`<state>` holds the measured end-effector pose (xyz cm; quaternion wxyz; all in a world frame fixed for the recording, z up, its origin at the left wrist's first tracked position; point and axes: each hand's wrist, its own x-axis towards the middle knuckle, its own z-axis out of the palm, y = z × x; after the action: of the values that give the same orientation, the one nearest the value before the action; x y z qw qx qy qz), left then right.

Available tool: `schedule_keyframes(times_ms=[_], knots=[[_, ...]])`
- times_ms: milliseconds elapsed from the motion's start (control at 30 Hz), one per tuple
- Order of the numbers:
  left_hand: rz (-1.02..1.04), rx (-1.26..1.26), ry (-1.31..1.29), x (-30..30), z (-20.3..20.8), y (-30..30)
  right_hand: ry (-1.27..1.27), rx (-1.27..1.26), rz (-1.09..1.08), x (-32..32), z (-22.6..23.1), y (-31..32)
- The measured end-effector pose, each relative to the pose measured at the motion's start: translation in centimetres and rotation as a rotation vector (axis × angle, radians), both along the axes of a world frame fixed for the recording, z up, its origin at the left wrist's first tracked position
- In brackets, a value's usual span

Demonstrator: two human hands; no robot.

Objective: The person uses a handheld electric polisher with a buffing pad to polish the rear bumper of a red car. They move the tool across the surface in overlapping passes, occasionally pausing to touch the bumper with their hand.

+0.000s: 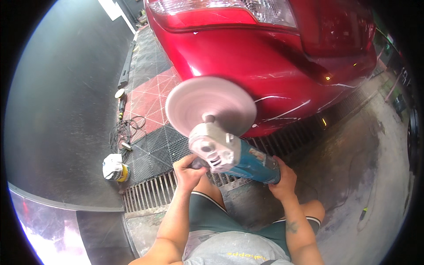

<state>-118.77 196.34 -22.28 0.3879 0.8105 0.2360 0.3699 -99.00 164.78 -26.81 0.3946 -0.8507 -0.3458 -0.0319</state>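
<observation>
A teal and silver rotary polisher (254, 162) is held in front of me with both hands. My left hand (187, 173) is closed around its dark side handle, and my right hand (284, 180) wraps the rear end of the teal body. The round whitish-pink pad (190, 104) looks blurred, as if spinning. It overlaps the lower corner of a glossy red car bumper (234, 55); whether the pad touches the paint I cannot tell. Pale streaks (289, 110) mark the bumper to the right of the pad.
A smaller polisher (121, 99) lies on the tiled floor at left, near tangled black cables (119, 134). Closer to me stands a tub (123, 173) with white cloth over it. A slotted drain grate (152, 193) crosses the floor. A dark wall (66, 110) rises along the left.
</observation>
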Motion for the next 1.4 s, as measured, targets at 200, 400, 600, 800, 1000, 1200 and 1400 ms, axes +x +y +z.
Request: schedule_keyframes(times_ms=[200, 400, 600, 800, 1000, 1200, 1400], knots=[[-0.035, -0.284, -0.094, -0.1, -6.0, 2.5, -0.092, -0.22, -0.054, -2.6, 2.9, 0.6], [-0.066, -0.489, 0.037, -0.9, -9.5, 0.6, -0.057, -0.348, -0.084, -4.1, 3.8, -0.6], [-0.029, -0.37, -0.014, -0.2, -4.6, 1.0, -0.12, -0.321, -0.092, -3.9, 9.4, -0.6], [-0.004, -0.188, -0.011, 1.7, 9.4, 2.3, -0.075, -0.228, -0.03, -3.4, 21.6, 2.0], [-0.142, -0.234, -0.063, 2.8, 14.3, -0.4, -0.052, -0.128, 0.029, -2.4, 25.2, -1.0], [-0.083, -0.303, 0.033, 2.8, 1.9, -4.5, -0.184, -0.333, 0.025, -1.8, 20.7, -3.6], [-0.135, -0.466, 0.007, 4.6, -9.5, -8.2, -0.249, -0.546, 0.069, 1.7, 14.2, -4.9]])
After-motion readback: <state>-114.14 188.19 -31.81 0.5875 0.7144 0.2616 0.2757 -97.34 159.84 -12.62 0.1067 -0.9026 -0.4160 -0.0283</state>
